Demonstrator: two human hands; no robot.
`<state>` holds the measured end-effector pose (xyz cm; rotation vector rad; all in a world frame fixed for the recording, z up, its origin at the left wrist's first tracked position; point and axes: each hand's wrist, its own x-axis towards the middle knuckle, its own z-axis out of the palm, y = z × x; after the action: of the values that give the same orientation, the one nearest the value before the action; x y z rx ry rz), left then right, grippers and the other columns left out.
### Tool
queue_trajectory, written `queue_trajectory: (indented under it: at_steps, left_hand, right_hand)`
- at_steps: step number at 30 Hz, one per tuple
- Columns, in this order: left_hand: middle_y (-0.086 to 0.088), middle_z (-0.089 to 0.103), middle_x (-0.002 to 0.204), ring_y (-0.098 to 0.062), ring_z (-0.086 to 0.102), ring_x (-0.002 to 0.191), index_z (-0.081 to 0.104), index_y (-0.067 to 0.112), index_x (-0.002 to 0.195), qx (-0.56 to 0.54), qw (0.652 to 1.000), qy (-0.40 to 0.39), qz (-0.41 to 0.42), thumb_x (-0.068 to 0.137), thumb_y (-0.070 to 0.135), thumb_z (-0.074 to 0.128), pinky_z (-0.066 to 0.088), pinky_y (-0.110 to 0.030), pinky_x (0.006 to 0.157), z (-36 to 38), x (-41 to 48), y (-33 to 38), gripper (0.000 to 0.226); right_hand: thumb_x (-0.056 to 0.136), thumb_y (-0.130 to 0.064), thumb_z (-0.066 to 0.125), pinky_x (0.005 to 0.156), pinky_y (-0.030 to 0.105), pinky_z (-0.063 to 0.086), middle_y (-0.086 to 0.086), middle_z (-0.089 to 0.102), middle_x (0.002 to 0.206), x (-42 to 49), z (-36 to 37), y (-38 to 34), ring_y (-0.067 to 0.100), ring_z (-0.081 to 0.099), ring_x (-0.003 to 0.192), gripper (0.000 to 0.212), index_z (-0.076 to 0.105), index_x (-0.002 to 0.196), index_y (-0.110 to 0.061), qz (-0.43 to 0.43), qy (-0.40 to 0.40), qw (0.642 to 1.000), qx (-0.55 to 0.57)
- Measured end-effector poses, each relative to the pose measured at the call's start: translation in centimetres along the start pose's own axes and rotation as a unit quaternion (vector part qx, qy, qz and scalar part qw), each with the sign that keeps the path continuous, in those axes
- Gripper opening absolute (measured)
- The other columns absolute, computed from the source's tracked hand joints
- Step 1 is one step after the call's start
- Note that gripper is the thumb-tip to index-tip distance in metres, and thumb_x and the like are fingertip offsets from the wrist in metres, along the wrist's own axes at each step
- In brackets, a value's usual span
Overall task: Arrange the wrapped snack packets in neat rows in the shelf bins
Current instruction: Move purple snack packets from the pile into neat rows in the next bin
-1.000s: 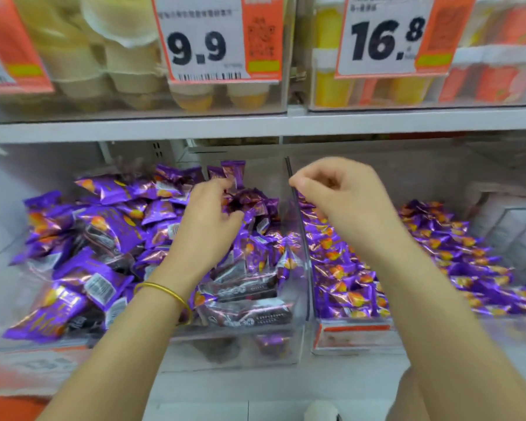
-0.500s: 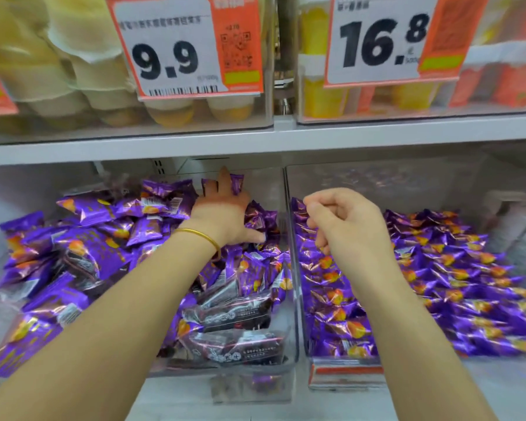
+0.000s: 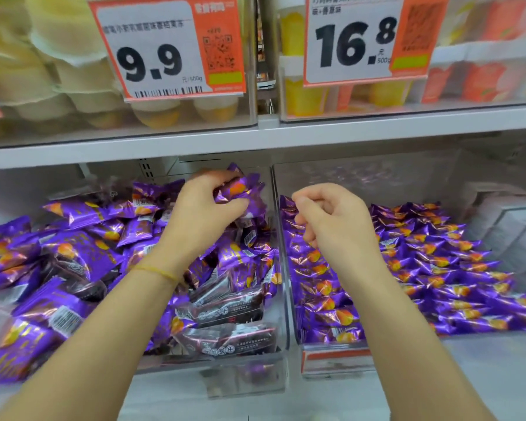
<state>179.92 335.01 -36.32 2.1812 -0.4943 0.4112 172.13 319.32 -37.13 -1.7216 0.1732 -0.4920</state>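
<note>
Purple foil snack packets with orange marks fill two clear bins on the lower shelf. The left bin [image 3: 281, 299] holds a loose jumbled heap [image 3: 82, 253]. In the right bin [image 3: 331, 358] the packets [image 3: 422, 268] lie in tidy rows. My left hand [image 3: 201, 214] is raised over the back of the left bin and grips a small bunch of purple packets [image 3: 240, 189]. My right hand [image 3: 331, 220] hovers over the left edge of the right bin, fingers curled, with nothing visible in it.
A clear divider wall [image 3: 278, 226] separates the two bins. The upper shelf edge [image 3: 255, 138] hangs close above, carrying bins of yellow jelly cups [image 3: 58, 86] and price tags 9.9 [image 3: 164, 50] and 16.8 [image 3: 362, 41]. White boxes [image 3: 510, 226] sit at far right.
My left hand, flat on the packets at the back of the left bin before, has closed on a bunch and lifted it. My right hand has stayed curled near the divider.
</note>
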Motion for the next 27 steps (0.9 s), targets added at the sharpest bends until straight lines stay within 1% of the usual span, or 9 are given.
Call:
queue_trajectory:
  at_steps: [2,5,9,13,16,19,22,24,27]
  left_hand:
    - [0.0,0.068,0.081,-0.003,0.059,0.064,0.067,0.011,0.098,-0.188,0.979,-0.025,-0.074,0.078,0.0,0.068,0.046,-0.01,0.062,-0.7,-1.9,1.1,0.023]
    - [-0.005,0.068,0.078,-0.012,0.064,0.067,0.063,0.003,0.095,-0.395,0.908,-0.046,-0.13,0.079,-0.008,0.06,0.055,-0.023,0.072,-1.8,-3.8,1.5,0.02]
    - [-0.003,0.07,0.074,-0.011,0.065,0.066,0.06,0.004,0.091,-0.535,0.831,-0.065,-0.135,0.07,-0.001,0.057,0.055,-0.023,0.07,-2.4,-5.1,2.2,0.022]
    - [-0.007,0.07,0.078,-0.014,0.066,0.068,0.06,0.003,0.092,-0.575,0.798,-0.07,-0.167,0.071,-0.003,0.06,0.056,-0.026,0.072,-2.1,-5.4,1.8,0.021]
    - [-0.017,0.068,0.105,-0.024,0.066,0.092,0.061,0.001,0.107,-0.59,0.779,-0.078,-0.197,0.08,0.013,0.064,0.055,-0.038,0.087,-2.3,-5.0,1.7,0.03]
    - [-0.02,0.066,0.109,-0.026,0.066,0.092,0.059,-0.001,0.112,-0.589,0.775,-0.054,-0.223,0.078,0.022,0.059,0.057,-0.038,0.078,-2.2,-5.1,2.0,0.041]
    - [-0.023,0.063,0.112,-0.026,0.066,0.089,0.058,0.002,0.11,-0.571,0.785,-0.042,-0.236,0.082,0.02,0.058,0.057,-0.033,0.068,-2.0,-5.1,2.2,0.034]
    - [-0.021,0.066,0.107,-0.029,0.067,0.09,0.06,0.002,0.105,-0.556,0.793,-0.031,-0.248,0.088,0.019,0.056,0.057,-0.031,0.063,-1.9,-5.0,2.1,0.024]
    - [-0.009,0.07,0.079,-0.028,0.071,0.08,0.061,0.01,0.086,-0.548,0.796,-0.021,-0.256,0.092,0.021,0.054,0.057,-0.029,0.059,-2.0,-4.8,1.8,0.015]
  right_hand:
    - [0.091,-0.017,0.055,0.052,0.021,0.041,-0.004,0.061,0.068,-0.4,0.3,-0.3,0.004,0.047,0.048,0.012,0.064,0.083,-0.021,-0.013,0.004,1.0,0.02]
    - [0.092,-0.023,0.054,0.057,0.019,0.042,-0.011,0.06,0.073,-0.9,1.0,-1.0,0.0,0.05,0.054,0.012,0.062,0.084,-0.027,-0.045,-0.012,0.998,0.032]
    - [0.085,-0.031,0.065,0.062,0.012,0.042,-0.015,0.058,0.07,-1.5,2.1,-1.5,-0.002,0.049,0.062,0.005,0.065,0.088,-0.027,-0.079,-0.059,0.995,0.016]
    - [0.077,-0.031,0.073,0.059,0.015,0.045,0.0,0.065,0.076,-1.4,2.2,-1.7,0.003,0.054,0.066,0.02,0.066,0.09,-0.019,-0.057,-0.072,0.996,0.016]
    - [0.08,-0.028,0.072,0.052,0.011,0.039,-0.002,0.066,0.074,-1.2,2.2,-1.5,0.001,0.053,0.06,0.015,0.066,0.085,-0.015,-0.051,-0.053,0.997,0.012]
    - [0.082,-0.026,0.069,0.048,0.011,0.037,-0.004,0.065,0.067,-1.0,2.4,-1.2,-0.002,0.05,0.051,0.012,0.067,0.079,-0.015,-0.035,-0.029,0.998,0.04]
    - [0.085,-0.028,0.066,0.044,0.013,0.034,-0.009,0.057,0.053,-1.0,2.6,-1.2,0.0,0.045,0.042,0.017,0.064,0.075,-0.015,-0.015,0.007,0.997,0.076]
    - [0.088,-0.027,0.063,0.04,0.016,0.034,-0.004,0.055,0.056,-1.1,2.7,-1.3,0.005,0.044,0.036,0.017,0.061,0.079,-0.014,-0.015,0.036,0.995,0.092]
    - [0.091,-0.023,0.059,0.039,0.02,0.037,-0.001,0.058,0.074,-1.1,2.5,-1.8,0.012,0.055,0.039,0.012,0.053,0.082,-0.019,-0.05,0.074,0.987,0.135]
